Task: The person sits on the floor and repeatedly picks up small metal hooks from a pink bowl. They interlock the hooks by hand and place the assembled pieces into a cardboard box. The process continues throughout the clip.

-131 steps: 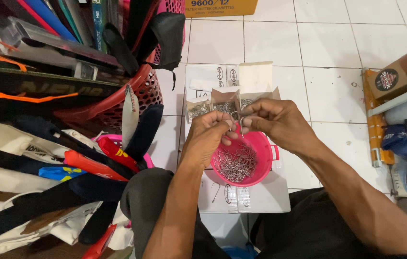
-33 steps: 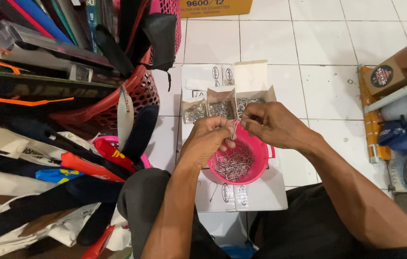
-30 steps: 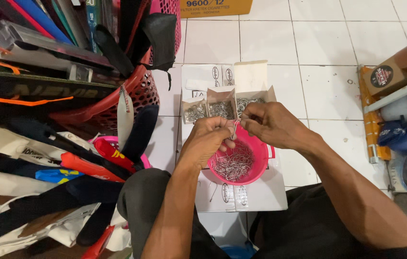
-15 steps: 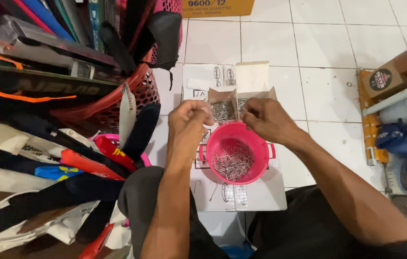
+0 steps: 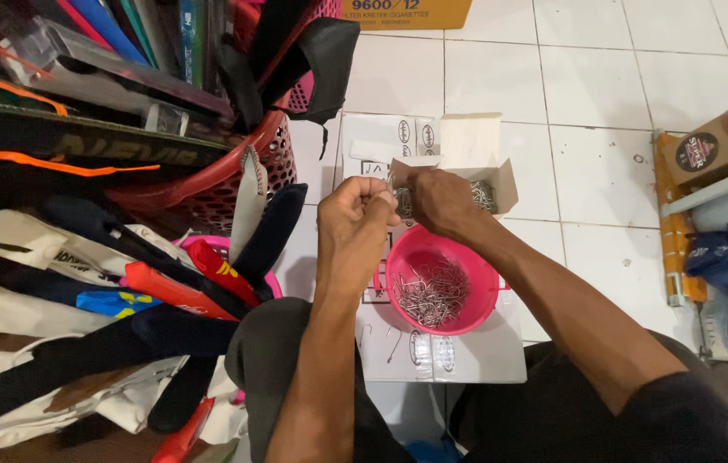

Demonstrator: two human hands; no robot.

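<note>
A pink plastic bowl point(image 5: 415, 249) with a heap of small bent metal wire clips point(image 5: 434, 294) sits on a white cardboard box point(image 5: 467, 356). Just behind it stands a small open carton point(image 5: 501, 184) with more metal clips inside. My left hand point(image 5: 355, 219) is closed in a fist above the bowl's left rim, pinching something small that I cannot make out. My right hand point(image 5: 441, 201) is over the small carton, with its fingertips pinched at the carton's edge close to my left hand.
A red mesh basket point(image 5: 227, 184) with dark fabric items stands at the left, above a pile of folded cloth pieces point(image 5: 81, 300). A shelf with boxes and packets point(image 5: 715, 171) is at the right. White floor tiles point(image 5: 587, 86) lie beyond the box.
Both hands have moved up from over the bowl toward the small carton. The left hand rose and shifted left, and the right hand now reaches at the carton.
</note>
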